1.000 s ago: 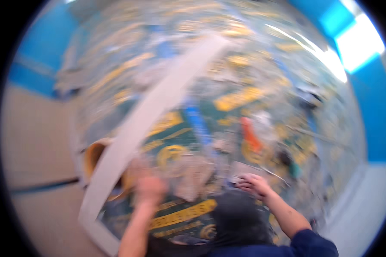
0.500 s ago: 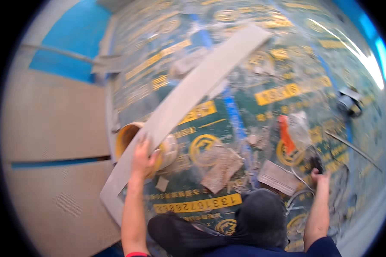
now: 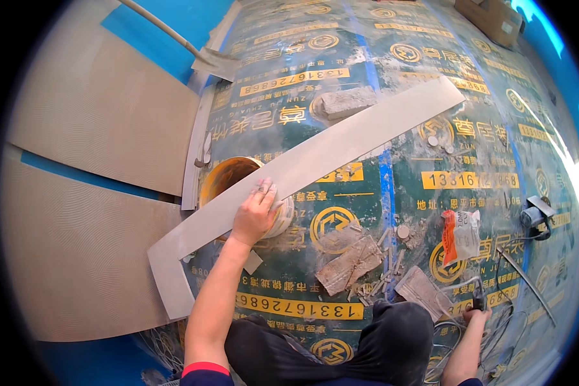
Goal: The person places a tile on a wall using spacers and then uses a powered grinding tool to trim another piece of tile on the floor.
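A long pale L-shaped tile piece (image 3: pixel 341 138) runs diagonally from lower left to upper right, over a yellow-rimmed bucket (image 3: pixel 228 178) lying on its side. My left hand (image 3: pixel 254 211) rests on top of this piece near the bucket, fingers laid on its surface. At the lower right my right hand (image 3: pixel 475 314) is closed round a dark-handled tool (image 3: pixel 478 296). The tool's exact kind is unclear. Cables lie about that hand.
Large beige panels (image 3: pixel 96 238) stand at the left, with a shovel (image 3: pixel 216 62) beyond. A grey block (image 3: pixel 347 101), broken tile pieces (image 3: pixel 350 264), an orange-and-white bag (image 3: pixel 460 238), a metal rod (image 3: pixel 527 286) and a power tool (image 3: pixel 538 217) lie on the printed green floor sheet. A cardboard box (image 3: pixel 490 20) sits far right.
The view has shifted and sharpened, bringing the shovel and far box further into sight. My left hand stays on the tile piece, and my right hand keeps the dark-handled tool.
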Tool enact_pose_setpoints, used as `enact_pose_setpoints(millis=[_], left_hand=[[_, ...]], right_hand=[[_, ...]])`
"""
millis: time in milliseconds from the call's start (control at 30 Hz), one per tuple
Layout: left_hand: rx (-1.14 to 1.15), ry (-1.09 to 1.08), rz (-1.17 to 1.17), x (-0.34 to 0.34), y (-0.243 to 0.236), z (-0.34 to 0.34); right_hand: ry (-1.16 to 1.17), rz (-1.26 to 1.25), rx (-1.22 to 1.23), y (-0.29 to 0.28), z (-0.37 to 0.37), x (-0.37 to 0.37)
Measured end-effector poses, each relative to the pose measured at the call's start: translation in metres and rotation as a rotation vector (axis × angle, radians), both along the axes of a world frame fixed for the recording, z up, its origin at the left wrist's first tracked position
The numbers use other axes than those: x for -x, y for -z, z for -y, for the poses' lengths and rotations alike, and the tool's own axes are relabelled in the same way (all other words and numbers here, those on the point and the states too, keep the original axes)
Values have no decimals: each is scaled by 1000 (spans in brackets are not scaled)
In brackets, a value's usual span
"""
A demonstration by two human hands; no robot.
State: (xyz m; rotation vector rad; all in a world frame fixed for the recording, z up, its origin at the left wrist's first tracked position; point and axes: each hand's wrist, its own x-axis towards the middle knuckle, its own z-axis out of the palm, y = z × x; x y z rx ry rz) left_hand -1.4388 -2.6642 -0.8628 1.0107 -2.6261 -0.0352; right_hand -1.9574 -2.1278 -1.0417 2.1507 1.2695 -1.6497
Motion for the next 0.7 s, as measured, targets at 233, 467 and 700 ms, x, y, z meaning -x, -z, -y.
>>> enact_pose_setpoints(millis=[233,467,700], left_hand=[[-88,-16,-77,-7,-5,-5],[-54,-162,-196,1,-2,-3],[-91,-113,-232,16,-11,-21]], right_hand=[[-392,-506,296,-33,-67,-4],[-847,-1010,248,-144,-26,-18],[-1178,-1248,332,-237,63,-61]])
